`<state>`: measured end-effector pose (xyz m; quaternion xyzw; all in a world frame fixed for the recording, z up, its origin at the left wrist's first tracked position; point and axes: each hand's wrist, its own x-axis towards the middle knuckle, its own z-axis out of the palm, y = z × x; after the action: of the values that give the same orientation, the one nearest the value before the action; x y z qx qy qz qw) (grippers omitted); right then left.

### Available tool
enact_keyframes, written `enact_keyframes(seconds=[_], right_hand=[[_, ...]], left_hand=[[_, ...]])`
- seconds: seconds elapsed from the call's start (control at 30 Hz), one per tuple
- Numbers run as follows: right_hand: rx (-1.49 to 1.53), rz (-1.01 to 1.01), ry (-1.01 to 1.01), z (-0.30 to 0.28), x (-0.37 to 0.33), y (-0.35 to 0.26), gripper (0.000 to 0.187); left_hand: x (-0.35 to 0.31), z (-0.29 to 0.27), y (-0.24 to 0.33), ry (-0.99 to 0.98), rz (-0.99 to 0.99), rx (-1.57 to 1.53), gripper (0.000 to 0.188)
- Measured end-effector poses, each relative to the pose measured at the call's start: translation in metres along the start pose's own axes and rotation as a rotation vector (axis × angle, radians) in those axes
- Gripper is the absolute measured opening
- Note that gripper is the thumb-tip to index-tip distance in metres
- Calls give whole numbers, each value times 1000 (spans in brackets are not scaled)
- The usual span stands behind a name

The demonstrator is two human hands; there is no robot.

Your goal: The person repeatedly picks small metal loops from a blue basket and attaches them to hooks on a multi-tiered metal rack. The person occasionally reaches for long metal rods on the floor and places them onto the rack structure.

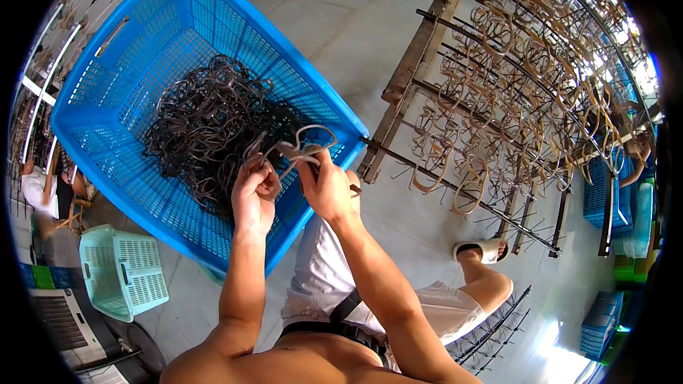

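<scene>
Forearms (pixel 242 277) converging, left hand (pixel 255 190) and right hand (pixel 327 188) pinching looped strips (pixel 289 154)

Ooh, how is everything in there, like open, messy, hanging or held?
Blue basket: open on top, partly filled
Dark strips: tangled in a heap
Held strips: bent, in both hands
Left hand: closed, pinching
Right hand: closed, gripping
Tan loops: hanging on rods
Sandal: worn on a foot
</scene>
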<state>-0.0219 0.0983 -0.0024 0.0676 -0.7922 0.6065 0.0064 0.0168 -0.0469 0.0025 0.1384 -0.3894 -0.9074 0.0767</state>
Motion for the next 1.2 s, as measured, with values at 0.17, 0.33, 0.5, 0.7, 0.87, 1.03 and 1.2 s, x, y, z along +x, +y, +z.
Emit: enact_keyframes(seconds=[0.17,0.33,0.5,0.7,0.87,1.03,1.2], right_hand=[[9,-26,83,17,21,20,24],[869,576,-61,10,43,14,19],[1318,637,-316,3,35,-2,16],[1005,422,-469,-2,16,-9,31],[1241,209,-566,-27,6,-3,43],[664,-138,-138,-66,-4,2,46],[317,-308,-349,-122,-17,7,40]], left_hand=[[-20,14,14,-167,198,217,30],[-30,-12,34,-73,747,508,33],[5,-60,19,19,233,0,22],[-5,9,9,-76,-148,288,25],[-8,19,-1,66,-176,360,15],[-18,36,-15,-16,-175,373,22],[-35,48,-6,-188,-111,640,23]])
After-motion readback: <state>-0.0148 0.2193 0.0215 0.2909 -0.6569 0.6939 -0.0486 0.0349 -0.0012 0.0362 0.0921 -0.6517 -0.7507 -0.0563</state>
